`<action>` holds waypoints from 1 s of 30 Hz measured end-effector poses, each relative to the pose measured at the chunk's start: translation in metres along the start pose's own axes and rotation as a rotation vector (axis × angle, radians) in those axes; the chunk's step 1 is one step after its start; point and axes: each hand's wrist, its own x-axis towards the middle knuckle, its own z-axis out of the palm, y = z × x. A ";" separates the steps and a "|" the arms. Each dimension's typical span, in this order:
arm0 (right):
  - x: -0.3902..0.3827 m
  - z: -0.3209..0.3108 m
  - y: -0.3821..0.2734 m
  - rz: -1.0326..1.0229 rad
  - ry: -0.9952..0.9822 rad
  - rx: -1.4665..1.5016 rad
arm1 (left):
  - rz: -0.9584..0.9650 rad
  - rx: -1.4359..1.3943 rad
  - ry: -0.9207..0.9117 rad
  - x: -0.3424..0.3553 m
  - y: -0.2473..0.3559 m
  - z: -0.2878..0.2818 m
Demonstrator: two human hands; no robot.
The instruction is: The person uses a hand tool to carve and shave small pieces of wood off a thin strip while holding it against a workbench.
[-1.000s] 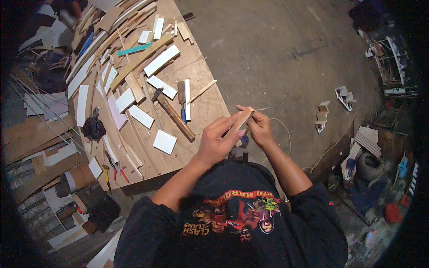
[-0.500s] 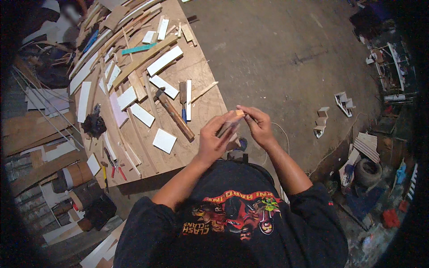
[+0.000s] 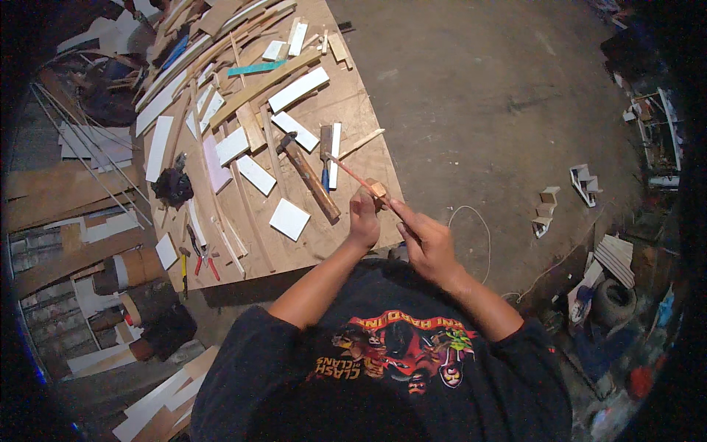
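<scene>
Just past the table's near right corner, my left hand [image 3: 364, 221] is closed around a small wooden block [image 3: 378, 189], whose light end shows above the fingers. My right hand [image 3: 428, 241] is beside it, the index finger stretched toward the block and the other fingers curled. A thin reddish stick [image 3: 352, 170] runs from my right fingertips past the block toward the table; its exact kind is unclear. Nearest on the table lie a hammer [image 3: 311, 179] with a wooden handle and a chisel [image 3: 325, 158] with a blue handle, beside a narrow white strip [image 3: 336, 156].
The plywood table [image 3: 294, 254] carries several white-faced wood offcuts [image 3: 289, 219], long strips, a teal strip [image 3: 255, 68] and red-handled pliers [image 3: 205, 265]. Stepped wooden pieces [image 3: 546, 211] stand on the floor at right, near a pale cord [image 3: 488, 243]. Scrap boards [image 3: 66, 188] are piled at left.
My right hand has turned and come lower, and the thin reddish stick now shows extended over the table. The block sits lower and farther left. The whole view has shifted slightly.
</scene>
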 end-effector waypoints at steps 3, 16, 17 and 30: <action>-0.007 0.003 -0.006 0.006 -0.006 0.005 | 0.166 0.025 -0.186 0.008 0.001 -0.001; -0.006 -0.003 0.008 0.082 -0.085 0.075 | -0.181 0.036 -0.134 0.007 -0.009 -0.006; -0.005 -0.006 0.010 0.136 -0.136 0.092 | -0.265 0.065 -0.138 0.009 -0.009 -0.008; -0.002 -0.012 0.040 0.430 -0.187 0.176 | -0.540 0.202 -0.111 0.015 -0.016 0.008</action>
